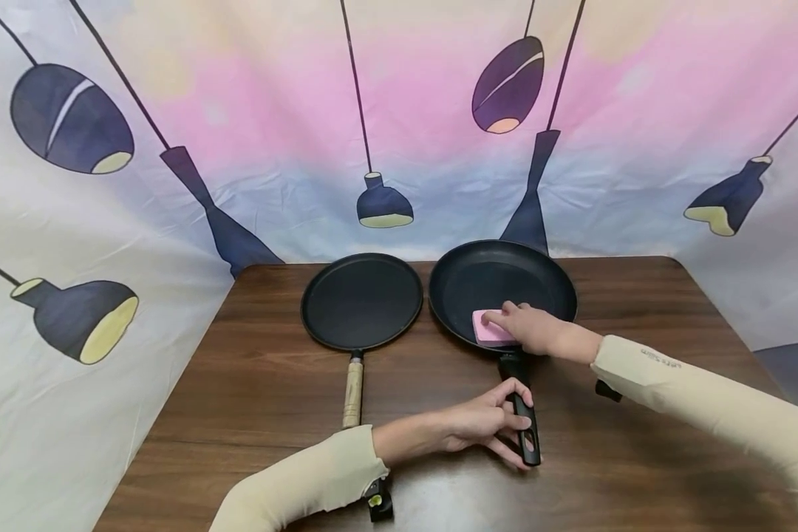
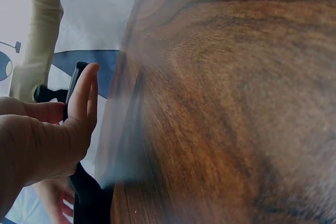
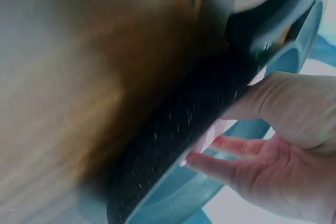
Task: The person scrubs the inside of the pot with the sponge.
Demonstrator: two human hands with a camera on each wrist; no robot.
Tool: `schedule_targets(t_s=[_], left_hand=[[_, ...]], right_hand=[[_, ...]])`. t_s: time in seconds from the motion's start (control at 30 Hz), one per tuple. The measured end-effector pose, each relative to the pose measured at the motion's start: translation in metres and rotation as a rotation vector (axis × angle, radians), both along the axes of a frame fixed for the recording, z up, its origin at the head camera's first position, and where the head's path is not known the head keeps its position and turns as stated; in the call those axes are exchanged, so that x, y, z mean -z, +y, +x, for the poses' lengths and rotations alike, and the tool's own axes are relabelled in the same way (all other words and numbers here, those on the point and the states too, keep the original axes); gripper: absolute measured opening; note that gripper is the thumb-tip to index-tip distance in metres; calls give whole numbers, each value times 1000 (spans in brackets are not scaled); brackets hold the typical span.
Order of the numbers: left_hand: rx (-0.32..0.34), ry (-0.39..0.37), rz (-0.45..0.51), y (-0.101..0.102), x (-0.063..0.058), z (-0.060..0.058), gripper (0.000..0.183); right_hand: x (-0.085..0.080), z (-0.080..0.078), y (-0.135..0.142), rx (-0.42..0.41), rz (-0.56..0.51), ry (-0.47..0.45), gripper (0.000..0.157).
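Note:
A black frying pan [image 1: 499, 270] lies at the back right of the table. My left hand [image 1: 482, 423] pinches its black handle [image 1: 527, 436] between thumb and fingers, near the end with the hanging hole. Inside the pan, at its near side, my right hand [image 1: 535, 327] grips a pink sponge [image 1: 487, 327] against the surface. The right wrist view shows the right hand [image 3: 283, 145] reaching over the pan's rim, the sponge mostly hidden by it. Seen from the left wrist, the left hand [image 2: 52, 135] has the handle between thumb and straightened fingers.
Left of the frying pan lies a flat black crepe pan [image 1: 362, 299] with a wooden handle [image 1: 353, 391], its rim close to the other. Both are on a brown wooden table [image 1: 253, 377]. Behind hangs a cloth [image 1: 273, 111] printed with lamps.

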State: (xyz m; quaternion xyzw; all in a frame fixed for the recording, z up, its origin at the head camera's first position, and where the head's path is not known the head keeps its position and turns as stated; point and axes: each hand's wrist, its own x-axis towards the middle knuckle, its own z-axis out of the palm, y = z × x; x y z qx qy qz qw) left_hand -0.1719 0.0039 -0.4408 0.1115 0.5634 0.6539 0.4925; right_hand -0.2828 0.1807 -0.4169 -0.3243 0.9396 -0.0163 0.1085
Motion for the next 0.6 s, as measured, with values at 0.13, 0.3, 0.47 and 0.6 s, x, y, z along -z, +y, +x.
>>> schedule_targets(t_s=[0.13,0.3,0.47,0.6], left_hand=[[-8,0,6,0,0,2,21],[-13,6,12,4,1,5,20],[-10,10,9,3,1,5,21],[-25,17,-9,0,-2,3,21]], right_hand=[[0,-36,-1,-2,-20,18,55],[1,-88,5,203,-18,-11,60],[-1,-94,9,209,57,-58,60],[-8,-60,5,77,85,-49,56]])
